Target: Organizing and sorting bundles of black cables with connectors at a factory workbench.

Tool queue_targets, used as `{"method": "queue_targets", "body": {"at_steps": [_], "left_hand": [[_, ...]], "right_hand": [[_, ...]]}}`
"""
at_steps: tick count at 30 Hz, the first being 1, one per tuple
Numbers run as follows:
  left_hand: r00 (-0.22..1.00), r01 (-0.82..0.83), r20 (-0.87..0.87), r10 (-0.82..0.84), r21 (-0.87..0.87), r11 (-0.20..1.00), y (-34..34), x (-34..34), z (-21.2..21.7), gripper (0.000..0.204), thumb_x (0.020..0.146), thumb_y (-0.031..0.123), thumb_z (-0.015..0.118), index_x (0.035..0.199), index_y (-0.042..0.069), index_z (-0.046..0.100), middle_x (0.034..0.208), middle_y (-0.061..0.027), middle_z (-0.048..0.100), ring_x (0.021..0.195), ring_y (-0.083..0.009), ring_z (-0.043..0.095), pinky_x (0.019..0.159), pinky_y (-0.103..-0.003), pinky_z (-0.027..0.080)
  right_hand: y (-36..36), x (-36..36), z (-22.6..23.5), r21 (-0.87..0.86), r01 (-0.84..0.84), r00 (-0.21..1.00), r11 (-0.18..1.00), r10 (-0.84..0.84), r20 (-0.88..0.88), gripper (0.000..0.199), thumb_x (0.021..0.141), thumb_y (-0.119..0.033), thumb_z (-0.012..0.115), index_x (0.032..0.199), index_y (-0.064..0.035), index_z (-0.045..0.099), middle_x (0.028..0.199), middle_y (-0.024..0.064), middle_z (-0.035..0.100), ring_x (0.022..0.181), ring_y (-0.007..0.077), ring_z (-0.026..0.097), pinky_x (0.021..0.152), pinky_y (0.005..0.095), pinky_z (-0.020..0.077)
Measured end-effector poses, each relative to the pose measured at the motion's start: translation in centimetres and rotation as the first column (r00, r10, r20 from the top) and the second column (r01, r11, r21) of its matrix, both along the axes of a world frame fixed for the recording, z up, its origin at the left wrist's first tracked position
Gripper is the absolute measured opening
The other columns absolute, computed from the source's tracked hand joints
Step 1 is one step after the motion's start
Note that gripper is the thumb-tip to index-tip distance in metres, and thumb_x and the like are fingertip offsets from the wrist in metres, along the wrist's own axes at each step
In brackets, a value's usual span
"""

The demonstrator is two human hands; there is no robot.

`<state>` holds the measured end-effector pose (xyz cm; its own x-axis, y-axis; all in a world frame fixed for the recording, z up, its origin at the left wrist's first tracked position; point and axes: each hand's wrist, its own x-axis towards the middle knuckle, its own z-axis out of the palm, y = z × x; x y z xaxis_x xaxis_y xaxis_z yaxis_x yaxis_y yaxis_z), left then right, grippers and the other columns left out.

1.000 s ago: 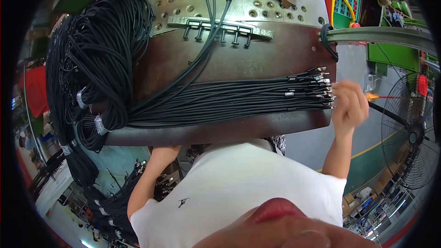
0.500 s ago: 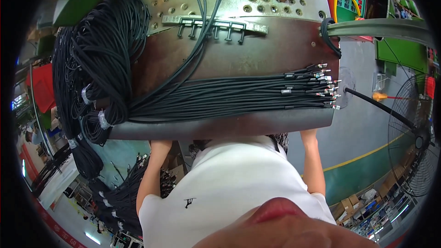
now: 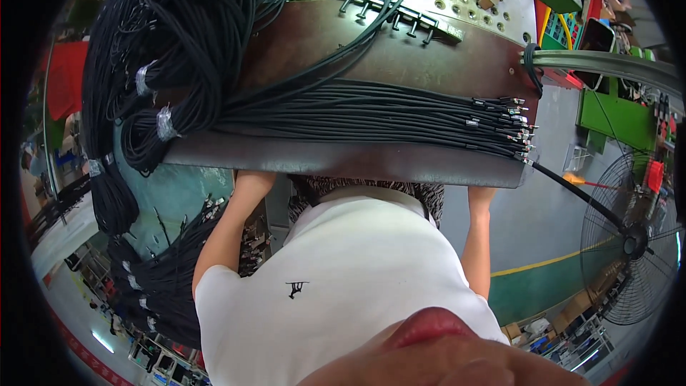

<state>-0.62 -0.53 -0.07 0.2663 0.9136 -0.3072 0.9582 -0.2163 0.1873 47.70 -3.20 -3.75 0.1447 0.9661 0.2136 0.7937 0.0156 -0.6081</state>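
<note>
Cables (image 3: 371, 116) are lying in a flat black bundle across the brown metal table (image 3: 400, 64), running from the left side to the right edge, where their small metal-tipped ends (image 3: 511, 129) are fanning out just past the corner. At the left, the bundle is feeding out of large coils (image 3: 179, 50) of the same black cable, some bound with pale tape, which are draping over the table's left edge and hanging down.

Both of the person's forearms are reaching up under the near edge of the table, the left one (image 3: 232, 221) below the coiled end and the right one (image 3: 477, 236) below the tipped ends. Both hands are hidden behind the table edge, so whether the fingers are spread, closed or gripping anything cannot be told (only the wrists are showing).

Judging from how things lie, the laying-out looks largely done: the cables are sitting side by side, fairly straight, with their ends roughly lined up at the right. A few tips are sticking out farther than the rest, and the coils at the left are still loose and tangled, so evening up and tidying appear to be what is left. A metal rack with pegs (image 3: 389, 8) is sitting farther back on the table, apart from the bundle, and a floor fan (image 3: 632, 243) is standing to the right.
</note>
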Motion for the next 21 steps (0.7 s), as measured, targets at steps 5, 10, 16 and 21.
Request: {"method": "queue_targets", "body": {"at_steps": [5,10,16,21], "left_hand": [[0.969,-0.066,0.233,0.088,-0.099,0.993,0.4,1.0,2.3,0.024,0.087,0.011,0.056,0.105,0.001,0.067,0.102,-0.02,0.066,0.093,-0.0382,0.063,0.085,-0.046,0.049],[0.77,0.271,0.617,0.165,-0.549,0.79,5.4,4.6,15.5,0.033,0.088,0.019,0.065,0.116,0.002,0.065,0.112,-0.0183,0.066,0.103,-0.0364,0.063,0.09,-0.039,0.05],[0.953,0.121,0.165,-0.255,0.565,0.816,12.6,7.9,13.0,0.037,0.081,0.025,0.075,0.111,0.005,0.065,0.106,-0.0068,0.064,0.098,-0.0235,0.06,0.084,-0.034,0.049],[0.962,0.137,0.123,-0.242,0.547,0.825,13.0,8.6,10.8,0.027,0.08,0.024,0.075,0.098,0.007,0.065,0.089,-0.0031,0.06,0.086,-0.0198,0.058,0.076,-0.032,0.046]], "right_hand": [[-1.0,1.9,-0.8,-0.087,0.001,0.999,0.996,0.003,0.051,0.018,0.088,-0.002,0.06,0.105,0.002,0.063,0.099,0.0165,0.066,0.093,0.0337,0.062,0.082,0.0401,0.0494],[2.7,5.3,6.9,0.141,0.242,0.955,0.96,-0.21,-0.212,0.021,0.093,-0.004,0.058,0.112,-0.0001,0.065,0.107,0.0144,0.066,0.098,0.0238,0.064,0.087,0.0339,0.0497],[13.7,-1.5,16.1,0.225,-0.317,0.919,0.921,0.239,0.314,0.036,0.088,-0.005,0.064,0.124,-0.0061,0.063,0.115,0.0114,0.064,0.102,0.0261,0.063,0.09,0.033,0.0501],[21.7,-9.6,14.1,0.187,-0.633,0.681,0.751,0.426,0.595,0.051,0.087,-0.04,0.067,0.125,-0.0074,0.057,0.116,0.0092,0.059,0.108,0.0272,0.057,0.092,0.0377,0.0485]]}}
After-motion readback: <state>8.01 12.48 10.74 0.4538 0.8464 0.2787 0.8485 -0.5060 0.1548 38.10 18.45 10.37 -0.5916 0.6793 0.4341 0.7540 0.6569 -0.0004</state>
